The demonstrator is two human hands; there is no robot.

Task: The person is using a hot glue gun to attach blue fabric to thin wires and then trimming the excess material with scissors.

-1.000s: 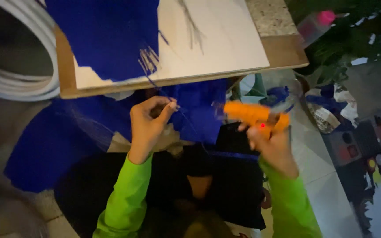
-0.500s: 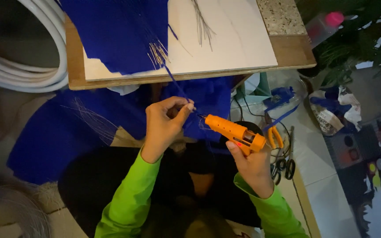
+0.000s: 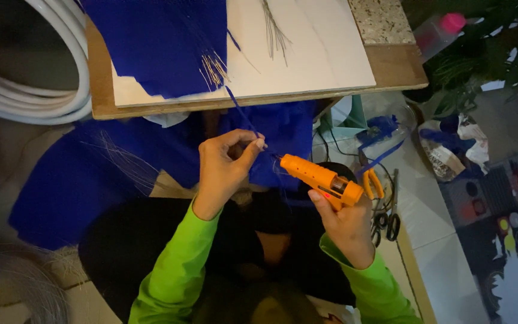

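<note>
I'm seeing the left hand pinching a thin blue strip btwn thumb & fingertips, near centre; right hand is gripping an orange glue gun, nozzle pointing left, just beside the pinch; blue fabric is lying on the far board; scissors are sitting right of the gun.

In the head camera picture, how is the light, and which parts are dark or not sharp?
Head view: dim overall, with the brightest area on the white board; the left hand, right hand and orange glue gun are lit and fairly sharp; the lower left corner and the black lap fall into shadow, and the thin wires on the blue fabric look soft.
</note>
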